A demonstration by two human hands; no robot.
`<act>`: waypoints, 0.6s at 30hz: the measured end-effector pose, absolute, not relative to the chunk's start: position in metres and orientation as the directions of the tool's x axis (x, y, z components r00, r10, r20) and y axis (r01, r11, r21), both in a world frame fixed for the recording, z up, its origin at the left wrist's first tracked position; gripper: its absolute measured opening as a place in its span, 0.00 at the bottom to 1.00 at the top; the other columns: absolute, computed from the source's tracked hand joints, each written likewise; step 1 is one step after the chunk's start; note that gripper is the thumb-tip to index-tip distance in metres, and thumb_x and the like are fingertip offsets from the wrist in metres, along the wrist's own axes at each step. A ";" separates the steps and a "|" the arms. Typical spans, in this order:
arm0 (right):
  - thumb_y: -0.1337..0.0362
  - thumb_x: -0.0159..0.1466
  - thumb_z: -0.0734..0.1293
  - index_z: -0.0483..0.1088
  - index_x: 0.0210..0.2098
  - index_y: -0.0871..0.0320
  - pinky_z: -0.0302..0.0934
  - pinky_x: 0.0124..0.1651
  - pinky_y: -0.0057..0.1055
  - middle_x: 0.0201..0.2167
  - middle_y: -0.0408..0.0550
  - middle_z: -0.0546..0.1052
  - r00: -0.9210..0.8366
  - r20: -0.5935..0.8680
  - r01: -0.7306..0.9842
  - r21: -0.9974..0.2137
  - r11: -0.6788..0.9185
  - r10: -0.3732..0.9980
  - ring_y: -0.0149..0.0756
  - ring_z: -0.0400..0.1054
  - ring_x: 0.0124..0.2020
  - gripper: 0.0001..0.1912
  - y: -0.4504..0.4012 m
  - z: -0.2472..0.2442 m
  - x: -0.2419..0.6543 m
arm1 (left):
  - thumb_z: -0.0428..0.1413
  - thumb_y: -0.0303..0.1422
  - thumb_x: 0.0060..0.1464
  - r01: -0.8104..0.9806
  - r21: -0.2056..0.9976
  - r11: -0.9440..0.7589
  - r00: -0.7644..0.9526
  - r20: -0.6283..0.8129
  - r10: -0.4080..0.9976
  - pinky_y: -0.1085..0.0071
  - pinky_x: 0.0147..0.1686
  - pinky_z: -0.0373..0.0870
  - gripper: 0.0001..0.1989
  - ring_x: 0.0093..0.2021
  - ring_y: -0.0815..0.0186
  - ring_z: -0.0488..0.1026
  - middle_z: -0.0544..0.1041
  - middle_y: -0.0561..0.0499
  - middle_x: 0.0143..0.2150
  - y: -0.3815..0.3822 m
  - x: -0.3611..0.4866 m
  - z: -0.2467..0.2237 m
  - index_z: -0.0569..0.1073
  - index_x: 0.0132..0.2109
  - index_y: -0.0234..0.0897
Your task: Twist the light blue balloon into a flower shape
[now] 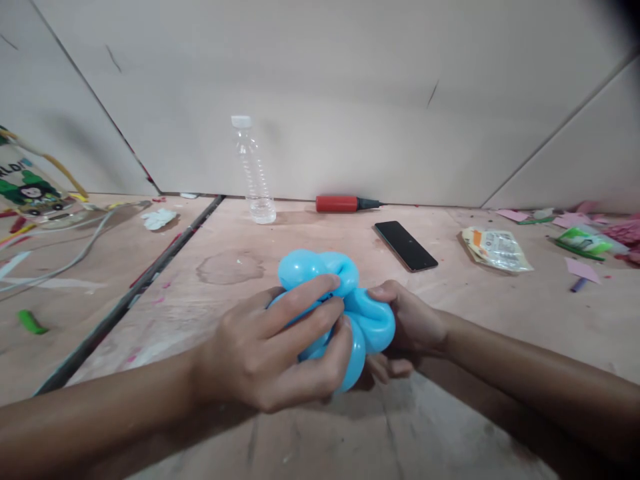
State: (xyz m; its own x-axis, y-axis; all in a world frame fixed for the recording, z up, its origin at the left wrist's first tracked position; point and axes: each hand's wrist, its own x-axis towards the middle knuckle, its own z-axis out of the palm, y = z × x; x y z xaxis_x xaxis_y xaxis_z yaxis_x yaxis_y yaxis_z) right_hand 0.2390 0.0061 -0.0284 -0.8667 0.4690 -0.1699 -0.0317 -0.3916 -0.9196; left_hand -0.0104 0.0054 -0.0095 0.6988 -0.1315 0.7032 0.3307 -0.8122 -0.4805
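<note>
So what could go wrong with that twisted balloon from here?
The blue balloon could pop or untwist where the left hand presses its fingers in among the bulging loops. It might also slip if the right hand, holding its side, loosens. And the clear bottle, standing crookedly beyond, could perhaps tip if bumped.

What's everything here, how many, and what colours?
Balloon shape: one, blue, front middle
Bottle: one, clear, back
Pump: one, red and black, back
Phone: one, black, right
Packet: one, cream, right
Wrapper: one, green, far right
Scraps: many, mostly pink, right
Small bit: one, purple, right
Crumpled wad: one, white, left
Strip: one, green, left
Cables: some, whitish, left
Printed thing: one, multicoloured, left
Wall: one, whitish, back
Wooden surface: one, pinkish, below
Left hand: one, on balloon shape
Right hand: one, on balloon shape
</note>
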 end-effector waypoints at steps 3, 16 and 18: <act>0.46 0.65 0.66 0.76 0.37 0.59 0.68 0.39 0.33 0.32 0.47 0.79 -0.651 -0.035 -0.055 -0.994 -0.093 0.759 0.35 0.69 0.30 0.21 -0.001 -0.025 0.233 | 0.55 0.25 0.65 0.333 -0.467 -0.819 0.692 0.711 -0.123 0.62 0.41 0.85 0.08 0.57 0.51 0.79 0.83 0.47 0.44 0.012 -0.009 -0.011 0.78 0.47 0.37; 0.64 0.61 0.68 0.72 0.40 0.56 0.62 0.41 0.34 0.37 0.44 0.76 -0.389 0.122 0.440 -0.846 0.301 0.913 0.39 0.70 0.38 0.07 0.010 0.002 0.240 | 0.62 0.40 0.55 0.443 0.147 -0.885 0.506 0.774 0.381 0.46 0.61 0.70 0.30 0.64 0.45 0.69 0.62 0.36 0.72 0.013 -0.005 0.008 0.66 0.62 0.39; 0.65 0.60 0.70 0.72 0.40 0.56 0.62 0.40 0.34 0.38 0.43 0.76 -0.412 0.127 0.487 -0.806 0.336 0.902 0.38 0.69 0.38 0.09 0.004 0.010 0.238 | 0.65 0.46 0.54 0.491 0.287 -0.823 0.476 0.702 0.529 0.42 0.62 0.66 0.33 0.64 0.43 0.68 0.69 0.39 0.67 0.015 -0.003 0.010 0.65 0.63 0.42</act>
